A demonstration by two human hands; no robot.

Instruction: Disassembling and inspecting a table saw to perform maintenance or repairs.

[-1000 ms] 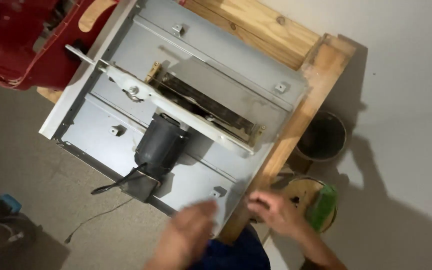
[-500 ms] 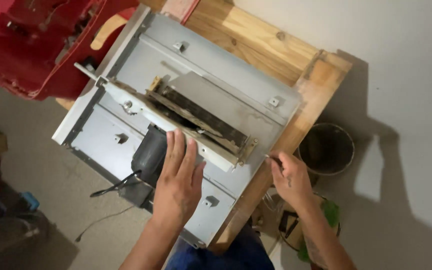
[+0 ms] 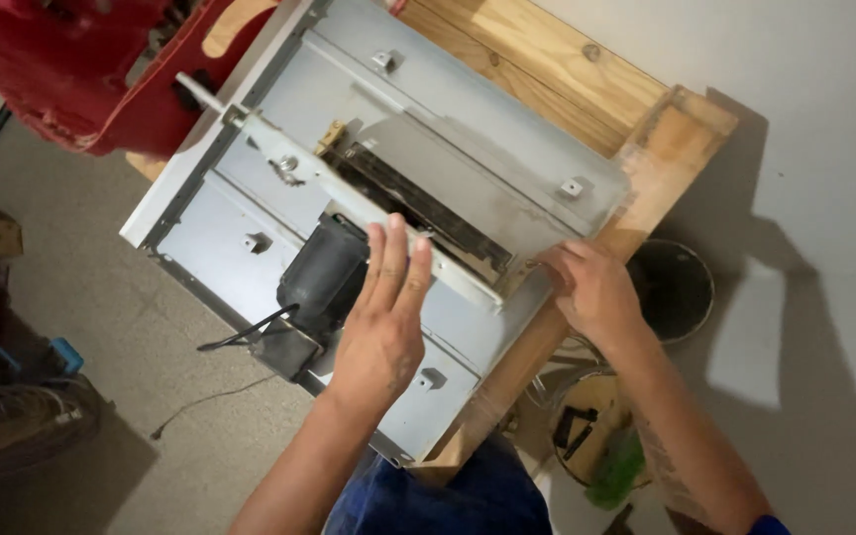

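A grey sheet-metal housing (image 3: 468, 129) lies upside down on a wooden frame (image 3: 666, 159). A black motor (image 3: 321, 275) with a cable sits at its middle, beside a long dirty slot (image 3: 418, 203) and a white rail (image 3: 349, 203). My left hand (image 3: 383, 317) hovers flat, fingers together and extended, just right of the motor and over the rail. It holds nothing. My right hand (image 3: 591, 287) rests on the housing's right corner at the wooden edge, fingers curled against the metal lip.
A red machine body (image 3: 71, 69) fills the top left. A dark round bucket (image 3: 676, 287) stands on the floor to the right, with a round wooden object and something green (image 3: 616, 466) below it. Clutter and a coiled hose (image 3: 12, 426) lie at the left.
Both hands have moved up onto the housing. The left hand shifted right from over the motor to the rail. The right hand reached the housing's corner.
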